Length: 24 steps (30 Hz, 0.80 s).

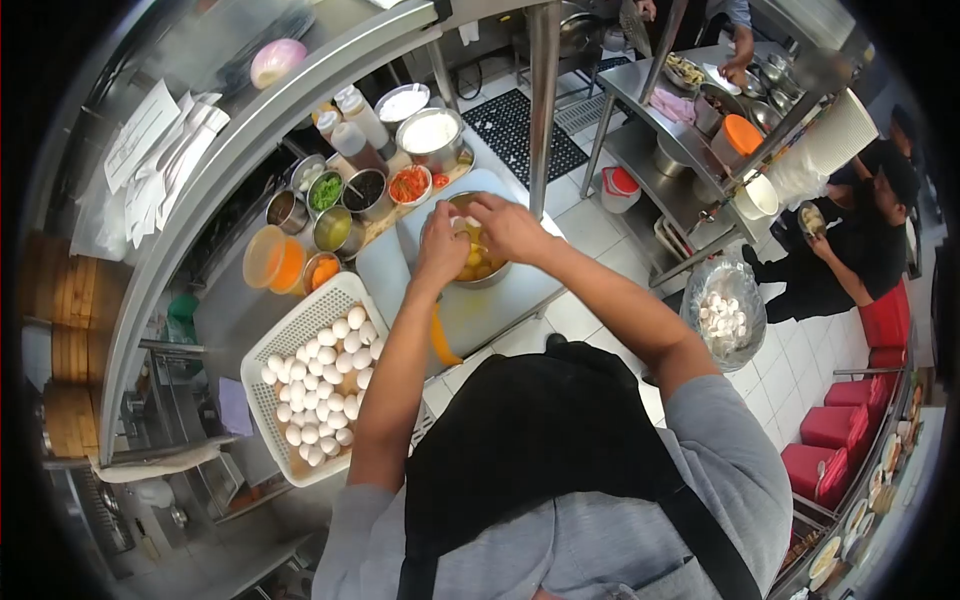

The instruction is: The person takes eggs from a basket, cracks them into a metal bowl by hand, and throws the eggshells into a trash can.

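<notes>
Both my hands are together over a metal bowl that holds several yellow yolks. My left hand is at the bowl's left rim and my right hand at its upper right. Their fingers are bent around something white, which looks like a cracked eggshell. The bowl stands on a pale cutting board. To the left of my left forearm, a white perforated basket holds several white eggs.
Behind the board are small containers of chopped food, sauce bottles and a metal pot. A steel post rises beyond my right hand. A clear bag of eggshells is at right. Two other people are at right.
</notes>
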Available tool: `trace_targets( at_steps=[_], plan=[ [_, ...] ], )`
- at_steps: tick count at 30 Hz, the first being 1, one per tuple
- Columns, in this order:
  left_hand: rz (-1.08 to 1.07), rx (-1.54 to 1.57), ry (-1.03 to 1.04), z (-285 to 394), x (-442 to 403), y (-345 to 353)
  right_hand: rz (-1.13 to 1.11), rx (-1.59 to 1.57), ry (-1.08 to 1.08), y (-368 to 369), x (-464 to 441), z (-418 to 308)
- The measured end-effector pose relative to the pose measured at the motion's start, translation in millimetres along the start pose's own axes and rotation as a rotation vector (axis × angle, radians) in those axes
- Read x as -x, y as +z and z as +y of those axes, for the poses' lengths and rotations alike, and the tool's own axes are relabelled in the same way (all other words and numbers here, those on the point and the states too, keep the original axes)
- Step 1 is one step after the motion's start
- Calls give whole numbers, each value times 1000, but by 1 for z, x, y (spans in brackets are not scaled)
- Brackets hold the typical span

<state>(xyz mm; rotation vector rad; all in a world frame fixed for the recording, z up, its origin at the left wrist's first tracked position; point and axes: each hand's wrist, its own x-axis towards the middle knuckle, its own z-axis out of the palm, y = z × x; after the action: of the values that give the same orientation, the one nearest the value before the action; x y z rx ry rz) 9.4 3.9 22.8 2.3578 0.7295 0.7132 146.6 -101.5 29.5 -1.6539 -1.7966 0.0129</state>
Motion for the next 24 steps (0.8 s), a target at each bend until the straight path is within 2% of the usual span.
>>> trace_targets(
  at_steps=[2,4,5,8,10,11,12,13,14,15,16,17,18,20,22,24],
  plan=[
    [-11,-72,12,17,5,-20,-32,-3,-16,-12,0,1],
    [-123,431,-35,20,3,-27,46,-84,-143,-24,-3,-5],
    [-176,704,-161,6,-1,-18,59,-120,-102,-23,-3,-6],
    [-79,796,-230,29,4,-21,161,-257,-34,-19,4,-1],
    [-7,410,-95,25,18,-42,218,-375,255,-30,24,-6],
    [49,378,-141,8,32,-64,287,-257,245,-45,32,-7],
    [229,200,-158,-8,48,-81,360,-82,158,-59,49,9],
    [388,22,-163,-23,62,-95,455,-98,202,-68,72,19],
    [456,-57,-231,-50,82,-117,457,65,165,-84,94,33],
    [516,-134,-295,-85,112,-144,528,-25,226,-89,127,53],
    [514,-464,-391,-120,146,-169,537,-28,333,-101,162,66],
    [479,-539,-546,-158,184,-186,508,151,294,-116,199,84],
    [524,-645,-628,-172,218,-199,496,95,488,-129,242,102],
    [313,-751,-828,-179,261,-225,258,740,727,-158,313,129],
    [191,-904,-658,-182,284,-220,289,824,847,-169,369,152],
    [207,-902,-584,-180,278,-206,252,746,818,-162,364,151]
  ],
)
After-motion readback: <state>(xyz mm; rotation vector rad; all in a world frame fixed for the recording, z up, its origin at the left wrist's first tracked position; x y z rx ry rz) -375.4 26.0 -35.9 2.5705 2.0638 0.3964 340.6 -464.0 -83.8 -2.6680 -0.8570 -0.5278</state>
